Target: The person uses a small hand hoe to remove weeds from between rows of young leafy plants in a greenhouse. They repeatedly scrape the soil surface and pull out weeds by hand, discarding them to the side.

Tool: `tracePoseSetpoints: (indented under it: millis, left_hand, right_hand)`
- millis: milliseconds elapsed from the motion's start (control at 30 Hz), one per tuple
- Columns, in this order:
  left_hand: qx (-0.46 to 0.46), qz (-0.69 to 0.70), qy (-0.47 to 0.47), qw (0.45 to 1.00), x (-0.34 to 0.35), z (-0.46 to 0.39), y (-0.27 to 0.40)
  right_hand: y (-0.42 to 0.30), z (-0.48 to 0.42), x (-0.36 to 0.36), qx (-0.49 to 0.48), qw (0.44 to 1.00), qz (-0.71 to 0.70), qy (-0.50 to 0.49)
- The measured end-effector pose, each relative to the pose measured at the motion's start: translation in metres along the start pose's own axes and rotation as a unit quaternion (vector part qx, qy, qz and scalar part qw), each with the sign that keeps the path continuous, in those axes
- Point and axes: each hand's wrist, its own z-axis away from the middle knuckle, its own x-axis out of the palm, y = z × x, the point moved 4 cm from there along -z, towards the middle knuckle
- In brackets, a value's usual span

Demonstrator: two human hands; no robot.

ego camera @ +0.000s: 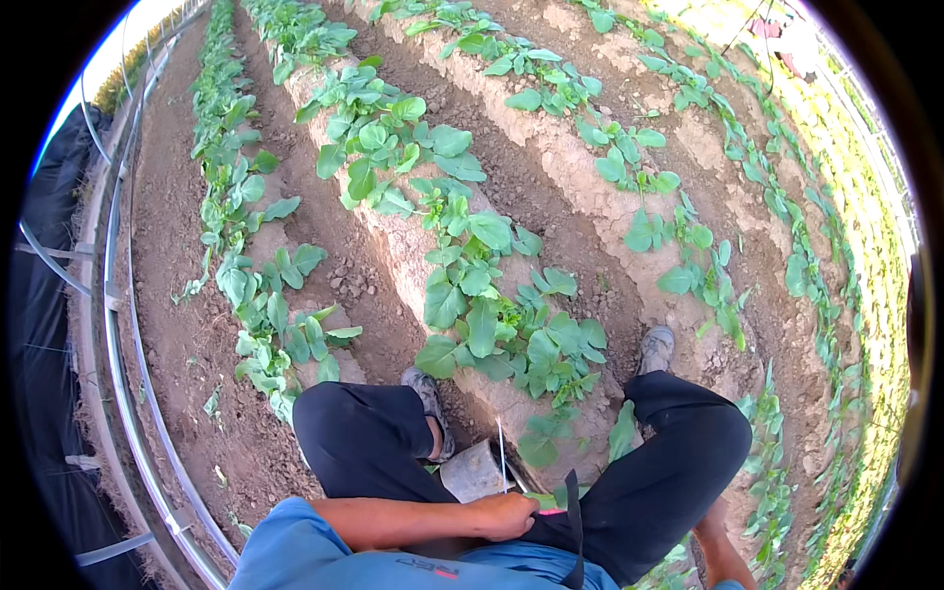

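My left hand [509,516] is curled in front of my lap, beside a grey, dirt-marked container [470,472] lying between my legs. A thin white rod or cord [502,457] rises just above this hand. Green leaf pieces [546,501] and a bit of pink material show next to the fingers; whether they are gripped is unclear. My right hand [712,516] hangs low outside my right knee, its fingers hidden behind the dark trouser leg [682,461]. Broad-leaved green plants [546,346] grow on the soil ridge ahead, between my shoes [424,394].
More plant rows run along ridges on the left [251,280] and right [697,265], with soil furrows [354,273] between them. Metal pipes [114,295] and black sheeting [44,413] border the left side. A dark strap [572,523] hangs from my front.
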Motion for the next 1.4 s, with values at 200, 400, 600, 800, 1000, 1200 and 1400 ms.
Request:
tracePoseSetpoints:
  millis: [200, 400, 600, 800, 1000, 1200, 1400]
  left_hand:
    - [-0.052, -0.114, 0.120, 0.985, 0.000, 0.012, 0.010]
    - [-0.031, -0.152, 0.258, 0.954, -0.002, 0.022, 0.023]
    - [-0.043, -0.173, 0.284, 0.942, -0.003, 0.024, 0.030]
    - [-0.070, -0.183, 0.256, 0.947, 0.007, 0.020, 0.032]
    - [-0.057, -0.191, 0.252, 0.947, 0.012, 0.021, 0.040]
    - [-0.029, -0.227, 0.286, 0.931, 0.022, 0.023, 0.054]
    - [-0.019, -0.214, 0.293, 0.932, 0.022, 0.023, 0.051]
  right_hand:
    - [-0.038, 0.009, 0.022, 0.023, 0.963, 0.267, 0.030]
    - [-0.085, 0.033, -0.033, 0.038, 0.870, 0.492, -0.005]
    - [-0.069, 0.066, -0.111, 0.016, 0.913, 0.396, 0.097]
    - [-0.113, 0.124, -0.132, -0.055, 0.917, 0.323, 0.226]
    - [-0.165, 0.143, -0.135, -0.185, 0.916, 0.218, 0.282]
    - [-0.216, 0.149, -0.114, -0.246, 0.917, 0.118, 0.291]
    - [-0.254, 0.128, -0.085, -0.314, 0.917, 0.034, 0.244]
